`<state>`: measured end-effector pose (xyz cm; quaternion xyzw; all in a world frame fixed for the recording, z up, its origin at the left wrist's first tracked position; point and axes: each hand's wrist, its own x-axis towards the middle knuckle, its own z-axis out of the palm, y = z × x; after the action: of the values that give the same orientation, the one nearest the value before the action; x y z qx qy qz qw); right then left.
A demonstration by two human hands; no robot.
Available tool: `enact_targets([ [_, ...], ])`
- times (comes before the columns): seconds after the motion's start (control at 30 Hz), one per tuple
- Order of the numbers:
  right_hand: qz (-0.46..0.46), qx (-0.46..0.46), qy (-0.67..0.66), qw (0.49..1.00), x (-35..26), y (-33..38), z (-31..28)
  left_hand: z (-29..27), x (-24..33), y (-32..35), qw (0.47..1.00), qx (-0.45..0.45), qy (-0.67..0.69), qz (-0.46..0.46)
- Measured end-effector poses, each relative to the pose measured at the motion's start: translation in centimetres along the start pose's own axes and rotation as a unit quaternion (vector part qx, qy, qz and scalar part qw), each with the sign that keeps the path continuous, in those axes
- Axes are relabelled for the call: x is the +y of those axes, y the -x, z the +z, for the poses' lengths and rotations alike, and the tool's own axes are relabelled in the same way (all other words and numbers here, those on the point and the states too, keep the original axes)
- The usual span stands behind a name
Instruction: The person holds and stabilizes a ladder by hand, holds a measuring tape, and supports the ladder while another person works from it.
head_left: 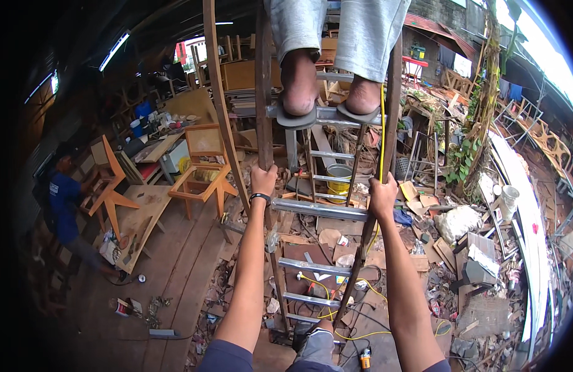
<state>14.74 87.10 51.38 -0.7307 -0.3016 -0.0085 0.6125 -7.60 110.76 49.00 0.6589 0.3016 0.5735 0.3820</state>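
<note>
A ladder (320,209) with dark side rails and metal rungs stands in front of me. My left hand (263,180), with a dark band at the wrist, is wrapped round its left rail. At about the same height my right hand (383,197) grips the right rail. A yellow cable (384,133) runs down that rail to my right hand; whether my fingers also hold it, I cannot tell. Above my hands another person in light grey trousers (370,37) stands on a rung, wearing dark flip-flops (297,119).
Below lie a power tool (365,358), trailing cables and wood scraps. An unfinished wooden chair (202,173) stands at the left, where a person in a blue shirt (64,198) handles another chair frame (109,189). A bucket (339,180) sits behind the ladder. Rubble and a white sack (458,223) cover the right.
</note>
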Motion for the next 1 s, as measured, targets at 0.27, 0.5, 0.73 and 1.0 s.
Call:
enact_targets([
  [0.27,-0.029,0.037,-0.01,0.999,0.6,-0.1,0.6,-0.3,-0.1,0.0,1.0,-0.009,-0.008,0.004],
  [0.5,-0.059,0.029,0.015,0.998,0.1,0.3,0.4,-0.1,0.2,0.5,1.0,0.001,0.006,-0.009],
  [0.73,-0.095,0.038,0.031,0.994,1.3,-0.5,0.8,0.0,0.5,0.0,1.0,-0.011,0.014,0.004],
  [1.0,-0.047,0.027,0.007,0.999,0.9,-0.1,0.1,0.4,0.2,0.2,1.0,-0.014,0.026,-0.005],
])
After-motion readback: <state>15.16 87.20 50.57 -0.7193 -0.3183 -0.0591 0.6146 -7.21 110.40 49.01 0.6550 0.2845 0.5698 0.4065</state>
